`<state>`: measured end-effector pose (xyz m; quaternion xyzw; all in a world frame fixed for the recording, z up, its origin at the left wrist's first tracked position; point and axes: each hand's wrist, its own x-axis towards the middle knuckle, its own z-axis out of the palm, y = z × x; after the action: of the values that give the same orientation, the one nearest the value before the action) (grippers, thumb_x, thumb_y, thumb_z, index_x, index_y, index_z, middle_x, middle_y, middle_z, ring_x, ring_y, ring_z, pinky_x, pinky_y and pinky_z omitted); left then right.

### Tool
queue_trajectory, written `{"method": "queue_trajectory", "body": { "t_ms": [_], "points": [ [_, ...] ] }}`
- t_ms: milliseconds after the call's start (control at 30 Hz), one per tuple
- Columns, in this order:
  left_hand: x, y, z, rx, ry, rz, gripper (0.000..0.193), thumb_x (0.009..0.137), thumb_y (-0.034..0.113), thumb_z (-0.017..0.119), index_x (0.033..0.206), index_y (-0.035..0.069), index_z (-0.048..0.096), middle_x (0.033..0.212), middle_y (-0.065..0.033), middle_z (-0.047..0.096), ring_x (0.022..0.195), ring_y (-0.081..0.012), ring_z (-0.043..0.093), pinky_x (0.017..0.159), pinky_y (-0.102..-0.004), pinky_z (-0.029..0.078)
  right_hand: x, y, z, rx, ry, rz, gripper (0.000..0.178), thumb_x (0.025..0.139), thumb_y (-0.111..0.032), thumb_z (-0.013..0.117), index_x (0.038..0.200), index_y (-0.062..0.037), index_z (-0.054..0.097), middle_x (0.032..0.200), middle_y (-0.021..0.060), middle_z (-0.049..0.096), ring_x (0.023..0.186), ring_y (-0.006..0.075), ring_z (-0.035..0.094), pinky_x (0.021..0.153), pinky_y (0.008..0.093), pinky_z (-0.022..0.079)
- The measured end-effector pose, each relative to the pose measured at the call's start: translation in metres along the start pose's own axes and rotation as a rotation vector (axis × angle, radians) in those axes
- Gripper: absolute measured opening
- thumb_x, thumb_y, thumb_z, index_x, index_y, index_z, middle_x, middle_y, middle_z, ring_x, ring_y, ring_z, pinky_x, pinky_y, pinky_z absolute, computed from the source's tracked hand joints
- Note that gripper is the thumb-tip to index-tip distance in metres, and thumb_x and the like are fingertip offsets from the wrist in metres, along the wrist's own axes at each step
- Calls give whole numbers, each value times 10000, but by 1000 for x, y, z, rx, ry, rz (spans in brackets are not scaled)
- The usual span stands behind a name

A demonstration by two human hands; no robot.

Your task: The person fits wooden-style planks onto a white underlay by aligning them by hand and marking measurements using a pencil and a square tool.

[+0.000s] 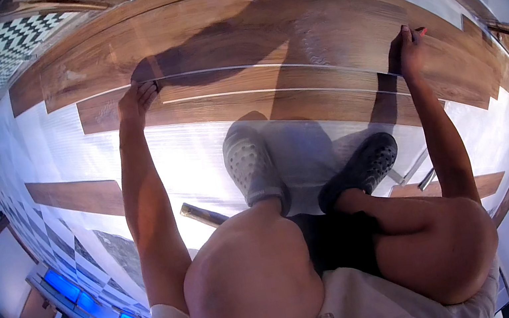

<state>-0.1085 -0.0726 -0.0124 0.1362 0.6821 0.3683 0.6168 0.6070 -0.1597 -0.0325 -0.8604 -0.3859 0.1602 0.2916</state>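
A long brown wood-look floor plank (268,77) with pale edges lies across in front of me, between my two hands. My left hand (139,99) is closed on its left end, fingers bent over the edge. At the right end my right hand (411,57) is closed, thumb uppermost; its shadow hides part of the grip. A small red thing (422,32) shows beside those right fingers, too small to make out. Beyond the held plank, wider rows of fitted planks (198,20) cover the floor. Another plank row (225,104) runs on the near side.
White ribbed underlay (179,151) spreads under the planks. A loose plank (75,195) lies at the left, and a short plank (487,182) at the right. A dark-ended bar (203,215) lies by my knee. My grey clogs (248,163) stand close to the near row.
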Motion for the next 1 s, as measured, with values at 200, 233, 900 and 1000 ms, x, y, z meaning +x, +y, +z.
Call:
{"method": "queue_trajectory", "body": {
  "t_ms": [200,233,900,1000],
  "points": [
    [39,37,-61,99,279,61,378,964,218,621,1153,-96,529,1064,-263,640,880,-339,701,716,-404,640,-4,-15,6,-166,31,-47,554,970,-530,520,1085,-13,681,984,266,679,939,415,657,817,463,485],
    [41,40,-58,43,308,73,381,954,189,636,1143,-121,518,1038,-273,638,847,-343,706,691,-402,645,-5,-24,-1,-168,-8,-56,555,968,-536,519,1090,-19,680,991,268,677,946,418,655,823,467,485],
    [95,44,-109,306,180,-62,439,816,371,817,979,-4,658,827,-76,668,724,-204,661,671,-347,585,39,-37,-28,-720,-382,-526,524,959,-583,447,1024,-129,700,890,193,705,849,381,693,731,507,550],
    [90,39,-92,331,182,-75,432,807,394,820,945,20,654,805,-60,656,713,-181,654,659,-316,569,40,-30,-24,-746,-367,-511,556,941,-613,458,1020,-123,710,893,195,707,860,373,695,725,497,554]
  ]
}}
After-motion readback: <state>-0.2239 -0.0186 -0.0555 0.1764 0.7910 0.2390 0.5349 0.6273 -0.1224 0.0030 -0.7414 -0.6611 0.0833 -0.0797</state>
